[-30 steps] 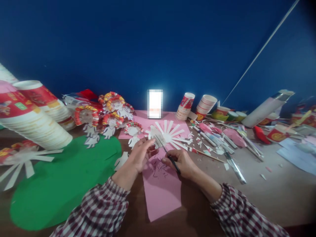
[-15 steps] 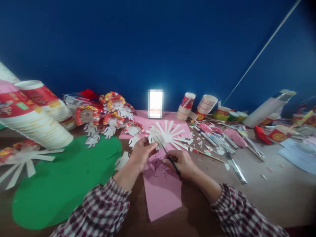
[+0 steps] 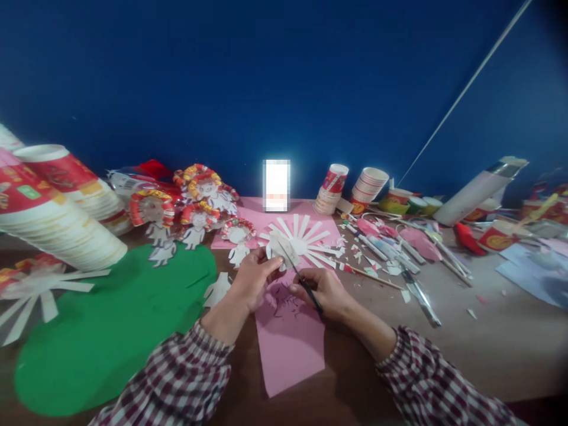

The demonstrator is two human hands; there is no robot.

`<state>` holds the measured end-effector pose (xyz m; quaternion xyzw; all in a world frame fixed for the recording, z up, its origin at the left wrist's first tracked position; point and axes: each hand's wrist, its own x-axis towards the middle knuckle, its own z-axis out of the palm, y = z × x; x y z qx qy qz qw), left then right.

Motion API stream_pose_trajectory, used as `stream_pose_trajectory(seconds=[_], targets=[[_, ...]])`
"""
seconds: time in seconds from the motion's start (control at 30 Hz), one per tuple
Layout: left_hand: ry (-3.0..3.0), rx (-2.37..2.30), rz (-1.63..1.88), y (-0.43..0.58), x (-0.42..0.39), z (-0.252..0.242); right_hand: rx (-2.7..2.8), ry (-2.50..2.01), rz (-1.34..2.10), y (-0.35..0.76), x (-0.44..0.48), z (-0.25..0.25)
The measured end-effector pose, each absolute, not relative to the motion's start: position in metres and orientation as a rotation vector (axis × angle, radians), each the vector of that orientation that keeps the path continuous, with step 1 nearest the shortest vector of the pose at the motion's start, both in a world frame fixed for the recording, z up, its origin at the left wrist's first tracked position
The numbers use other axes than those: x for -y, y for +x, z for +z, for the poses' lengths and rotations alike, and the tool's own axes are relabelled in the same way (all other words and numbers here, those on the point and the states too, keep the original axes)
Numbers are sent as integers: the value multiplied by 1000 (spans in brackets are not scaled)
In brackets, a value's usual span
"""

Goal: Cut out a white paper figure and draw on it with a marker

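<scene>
So, what are we holding?

Our left hand (image 3: 255,278) pinches a small white paper piece (image 3: 276,247) between thumb and fingers, at that hand's one o'clock. Our right hand (image 3: 326,291) grips black-handled scissors (image 3: 307,287), blades aimed at eleven o'clock, over the paper. We can't tell if they're biting.

What's around?

We've got a dark-scribbled pink sheet (image 3: 290,355) at the paper's six o'clock, a white strip-cut fan (image 3: 302,245) at its two, a green sheet (image 3: 119,319) at our left hand's eight.
</scene>
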<state>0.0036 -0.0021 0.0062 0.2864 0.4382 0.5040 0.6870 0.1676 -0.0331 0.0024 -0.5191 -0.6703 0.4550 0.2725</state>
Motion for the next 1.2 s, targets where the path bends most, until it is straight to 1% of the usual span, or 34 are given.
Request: stream_pose_trajectory(seconds=[0.53, 1.2], targets=[[615, -959, 1083, 1, 1, 7, 1799, -1392, 1233, 167, 32, 2], [618, -976, 1146, 2, 0, 6, 1811, -1407, 1179, 167, 32, 2]])
